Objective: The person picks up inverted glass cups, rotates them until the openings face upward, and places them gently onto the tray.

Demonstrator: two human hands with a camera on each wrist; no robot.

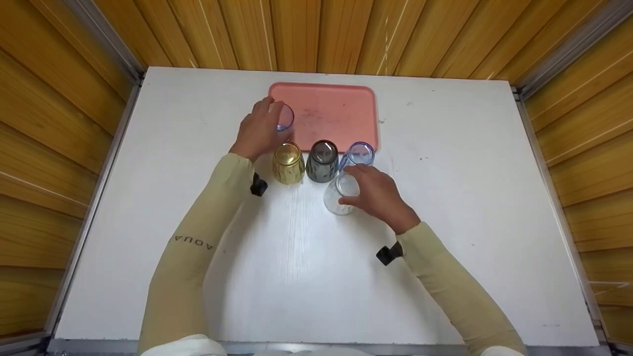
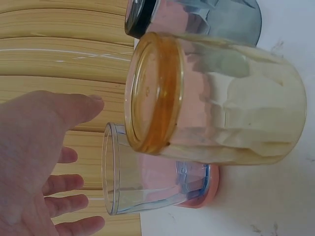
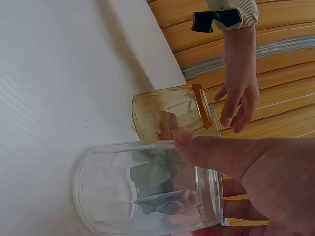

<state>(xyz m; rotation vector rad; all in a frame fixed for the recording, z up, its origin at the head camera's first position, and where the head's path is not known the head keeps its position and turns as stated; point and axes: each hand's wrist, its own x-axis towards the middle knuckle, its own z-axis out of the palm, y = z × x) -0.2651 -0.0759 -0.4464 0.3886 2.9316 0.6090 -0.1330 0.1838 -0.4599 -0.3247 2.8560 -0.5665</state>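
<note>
Clear glass tumbler [image 1: 335,201], base up at the centre of my head view, has the right hand's [image 1: 379,194] thumb and fingers curved round its top; how firmly they press I cannot tell. Left of it and higher in the frame, I have the left hand [image 1: 258,129] with fingers spread beside the rim of an upright blue-rimmed tumbler [image 1: 287,116]. Nearby, base up, I see an amber tumbler [image 1: 288,165], a grey tumbler [image 1: 322,167] and a blue tumbler [image 1: 361,152] lined up left to right, below the pink tray [image 1: 341,116] at upper centre.
</note>
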